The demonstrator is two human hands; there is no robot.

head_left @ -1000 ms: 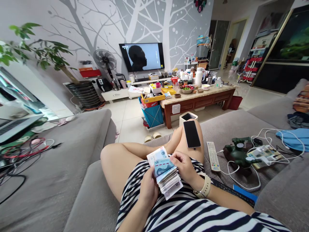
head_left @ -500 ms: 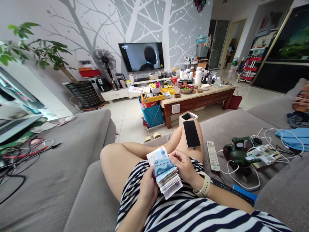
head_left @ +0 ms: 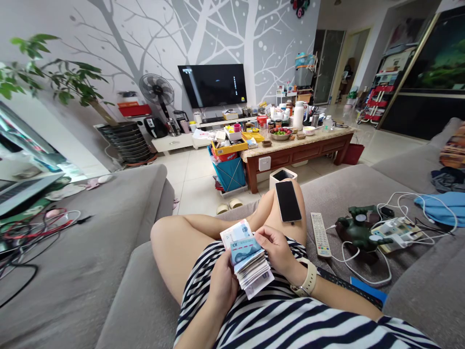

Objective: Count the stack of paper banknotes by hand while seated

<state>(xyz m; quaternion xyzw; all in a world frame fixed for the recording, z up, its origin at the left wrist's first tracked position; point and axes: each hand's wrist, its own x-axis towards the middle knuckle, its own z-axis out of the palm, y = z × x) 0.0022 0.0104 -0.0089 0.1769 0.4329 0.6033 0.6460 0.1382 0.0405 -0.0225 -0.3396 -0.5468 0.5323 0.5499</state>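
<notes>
A thick stack of banknotes [head_left: 250,269], folded over and fanned out at its lower edge, is held above my lap. My left hand [head_left: 221,281] grips the stack's left side with the thumb on top. At the upper right edge, my right hand [head_left: 276,249] pinches a blue-green note [head_left: 244,249] between thumb and fingers. Paler notes stick up behind the blue-green one, and a purplish note shows at the bottom. The fingers under the stack are hidden. A dark-screened phone [head_left: 288,201] lies on my right thigh, beyond the right hand.
On the sofa to my right lie a remote control [head_left: 320,235], a dark green figurine [head_left: 363,228] and white cables. Tangled cables [head_left: 22,242] and a laptop [head_left: 25,191] are at left. Ahead stands a loaded coffee table [head_left: 301,148], with a blue bin [head_left: 229,173] beside it.
The blue-green note under my right fingers has shifted slightly, and more of the fanned edges below it show. Both hands stay nearly in place. The television picture has turned darker.
</notes>
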